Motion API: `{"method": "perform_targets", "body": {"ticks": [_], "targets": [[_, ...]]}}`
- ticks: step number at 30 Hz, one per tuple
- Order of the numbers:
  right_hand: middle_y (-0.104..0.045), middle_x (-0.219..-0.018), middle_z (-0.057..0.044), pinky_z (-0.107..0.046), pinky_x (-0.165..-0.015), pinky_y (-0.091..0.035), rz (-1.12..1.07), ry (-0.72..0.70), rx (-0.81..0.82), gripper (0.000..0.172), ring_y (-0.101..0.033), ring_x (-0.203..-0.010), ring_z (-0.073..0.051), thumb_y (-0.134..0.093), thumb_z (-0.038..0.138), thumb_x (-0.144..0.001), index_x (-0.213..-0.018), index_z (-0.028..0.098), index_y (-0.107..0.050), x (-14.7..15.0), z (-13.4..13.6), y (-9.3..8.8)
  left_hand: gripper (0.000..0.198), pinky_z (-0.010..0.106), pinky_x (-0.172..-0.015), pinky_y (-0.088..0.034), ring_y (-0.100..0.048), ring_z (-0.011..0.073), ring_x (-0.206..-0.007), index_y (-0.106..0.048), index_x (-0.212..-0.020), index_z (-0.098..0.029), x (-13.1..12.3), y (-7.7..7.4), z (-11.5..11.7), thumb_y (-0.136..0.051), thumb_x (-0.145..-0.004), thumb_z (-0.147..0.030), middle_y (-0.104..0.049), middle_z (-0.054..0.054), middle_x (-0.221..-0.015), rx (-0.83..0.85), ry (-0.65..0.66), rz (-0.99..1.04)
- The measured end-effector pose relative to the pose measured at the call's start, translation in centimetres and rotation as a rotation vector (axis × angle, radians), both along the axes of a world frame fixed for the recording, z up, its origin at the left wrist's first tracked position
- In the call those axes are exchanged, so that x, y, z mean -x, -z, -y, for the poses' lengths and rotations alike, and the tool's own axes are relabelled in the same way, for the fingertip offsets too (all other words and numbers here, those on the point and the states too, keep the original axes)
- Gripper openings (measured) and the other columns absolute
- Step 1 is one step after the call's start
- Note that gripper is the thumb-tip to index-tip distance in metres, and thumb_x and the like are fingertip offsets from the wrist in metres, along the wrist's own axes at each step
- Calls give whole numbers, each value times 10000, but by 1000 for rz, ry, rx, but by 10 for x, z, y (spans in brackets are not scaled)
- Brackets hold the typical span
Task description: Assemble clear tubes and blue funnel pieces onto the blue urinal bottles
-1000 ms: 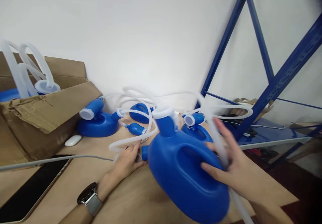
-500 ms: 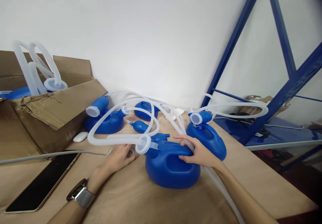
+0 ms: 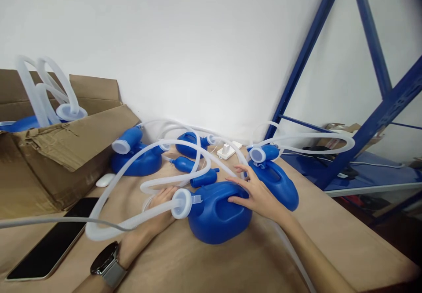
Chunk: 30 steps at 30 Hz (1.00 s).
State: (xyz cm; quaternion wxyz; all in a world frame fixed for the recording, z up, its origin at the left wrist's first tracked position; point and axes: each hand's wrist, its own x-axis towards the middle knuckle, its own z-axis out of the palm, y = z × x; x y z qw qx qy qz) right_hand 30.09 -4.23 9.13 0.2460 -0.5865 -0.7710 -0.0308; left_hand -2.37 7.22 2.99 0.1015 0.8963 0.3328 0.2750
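Note:
A blue urinal bottle with a moulded handle lies on the table before me, its white cap facing left. From that cap a translucent hose bends left, then arcs up and back over the other bottles. My right hand is at the bottle's right side, thumb and fingers spread apart, thumb tip by the handle opening. My left hand rests low behind the cap and hose, which hide part of it; its visible fingers are extended. A loose blue cylindrical part lies just behind the bottle.
More blue bottles stand at the left, back and right. A cardboard box with bottles and hoses is at left, near a white mouse and a tablet. A white power strip and blue rack are behind.
The hose has dropped and swung left, its bend now low over my left forearm. My right fingers have spread away from the tubing they were around. The bottle has shifted slightly left.

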Motion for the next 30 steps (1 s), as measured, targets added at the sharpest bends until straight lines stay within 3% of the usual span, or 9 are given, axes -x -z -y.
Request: {"method": "perform_targets", "body": {"ticks": [2, 5, 7, 11, 13, 16, 21, 25, 30], "targets": [[-402, -1580, -143, -519, -1082, -526, 118, -26, -107, 496, -476, -1434, -363, -712, 444, -949, -1425, 327, -636, 10, 5, -7, 152, 394, -824, -595, -707, 253, -897, -653, -996, -253, -3, 4, 3, -524, -923, -288, -756, 46, -988, -13, 31, 23], [-470, -1559, -158, -561, -1163, -440, 176, -176, -191, 479, -430, -1473, -344, -655, 367, -990, -1456, 271, -602, 39, 9, -22, 153, 420, -851, -601, -707, 267, -924, -652, -1002, -263, -6, 17, 3, -542, -911, -321, -747, 42, -956, -51, 21, 59], [-600, -1444, -147, -557, -1158, -441, 142, -319, -176, 507, -478, -1427, -334, -668, 464, -973, -1420, 228, -620, 63, 5, -27, 200, 448, -886, -598, -707, 282, -955, -665, -1043, -268, -6, 26, 2, -539, -899, -324, -749, 48, -969, -80, 4, 55], [-754, -1151, -85, -406, -987, -558, -31, -359, -148, 385, -685, -1107, -238, -650, 493, -996, -1237, 198, -708, 94, -17, -19, 301, 491, -982, -575, -695, 310, -1054, -679, -1133, -265, -1, 28, 6, -522, -889, -344, -756, 71, -1062, -163, 64, 38], [-773, -1093, -68, -328, -898, -581, -101, -382, -158, 341, -724, -1008, -199, -633, 469, -1014, -1194, 192, -718, 97, -26, -11, 317, 494, -988, -574, -686, 325, -1093, -688, -1147, -262, 0, 20, 9, -534, -890, -366, -756, 80, -1084, -176, 127, 50], [-778, -1098, -73, -295, -844, -587, -36, -425, -238, 277, -741, -982, -186, -567, 341, -1058, -1241, 176, -695, 93, -32, 0, 342, 488, -981, -578, -674, 334, -1121, -705, -1167, -271, -2, 12, 13, -581, -901, -446, -753, 79, -1083, -128, 179, 62], [-757, -897, -92, -303, -657, -578, 283, -365, -473, 364, -716, -796, -196, -412, 126, -1049, -1341, 85, -625, 90, -32, 11, 401, 473, -897, -609, -693, 306, -994, -724, -1075, -257, -12, 26, 18, -611, -906, -603, -749, 61, -955, -52, 140, 129], [-765, -967, -114, -271, -548, -536, 472, -313, -470, 408, -705, -782, -186, -368, 109, -1061, -1405, 71, -584, 91, -31, 10, 404, 398, -742, -620, -682, 235, -775, -697, -903, -220, -17, 35, 16, -582, -962, -602, -736, 33, -829, -45, 144, 161], [-737, -918, -107, -274, -461, -464, 535, -276, -432, 427, -676, -732, -183, -318, 109, -1068, -1376, 84, -612, 86, -30, 0, 410, 377, -689, -611, -703, 234, -732, -710, -947, -199, -20, 27, 16, -651, -928, -605, -762, 62, -848, -187, 124, 199]]}}
